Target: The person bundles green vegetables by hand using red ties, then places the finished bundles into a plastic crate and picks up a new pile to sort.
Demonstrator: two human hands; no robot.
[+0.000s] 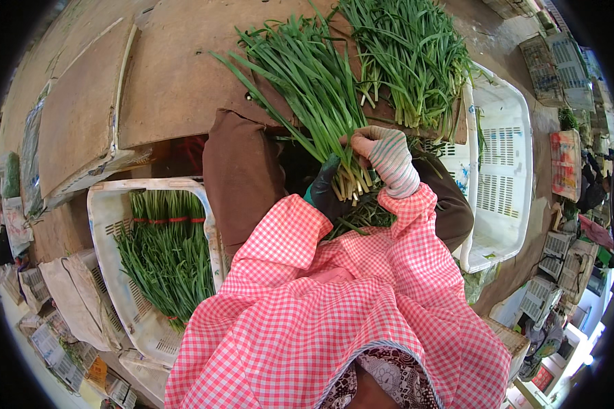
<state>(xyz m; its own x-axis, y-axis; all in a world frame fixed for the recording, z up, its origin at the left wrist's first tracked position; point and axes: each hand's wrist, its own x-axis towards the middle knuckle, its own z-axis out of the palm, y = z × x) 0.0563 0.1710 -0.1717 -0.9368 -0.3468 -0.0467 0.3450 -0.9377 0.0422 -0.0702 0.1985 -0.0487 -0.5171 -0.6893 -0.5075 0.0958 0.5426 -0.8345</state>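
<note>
A loose bunch of leafy greens that look like garlic chives (312,92) slants over my lap, pale cut stem ends toward me and leaves reaching onto a brown board (184,76). Around the stems, from the left, closes my left hand (328,188) in a dark green glove. My right hand (386,153), in a striped knit glove with bare fingertips, pinches the bunch's right side just above the stem ends. Beyond it lies a larger pile of the same greens (409,56) on the board. Loose leaf scraps (363,217) rest on my lap.
At my left stands a white plastic crate (100,240) with greens tied by red bands (166,266). Another white crate (504,168) holds a few stray leaves at my right. A board-topped box (82,107) is at far left. More crates (565,255) line the right side.
</note>
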